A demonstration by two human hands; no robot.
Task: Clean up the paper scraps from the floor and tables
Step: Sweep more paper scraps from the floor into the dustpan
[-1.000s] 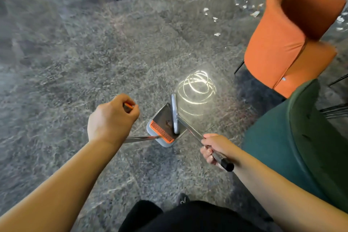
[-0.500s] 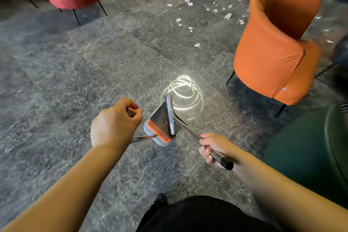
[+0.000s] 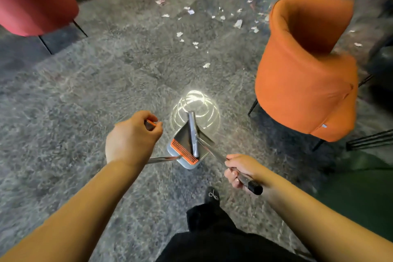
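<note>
— Hands?
— Left hand (image 3: pixel 133 137) grasping dustpan handle (image 3: pixel 150 124), right hand (image 3: pixel 240 169) clenched round broom handle (image 3: pixel 247 182).
— Dustpan (image 3: pixel 187 149)?
— At frame centre, above grey floor (image 3: pixel 74 102), broom head (image 3: pixel 193 133) lying across it.
— Scraps (image 3: pixel 238 23)?
— Scattered on floor in upper centre, between red chair (image 3: pixel 32 0) and orange chair (image 3: pixel 306 66).

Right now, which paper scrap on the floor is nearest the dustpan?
The lone scrap left of the orange chair, straight beyond the dustpan; the other scraps lie farther off.
</note>
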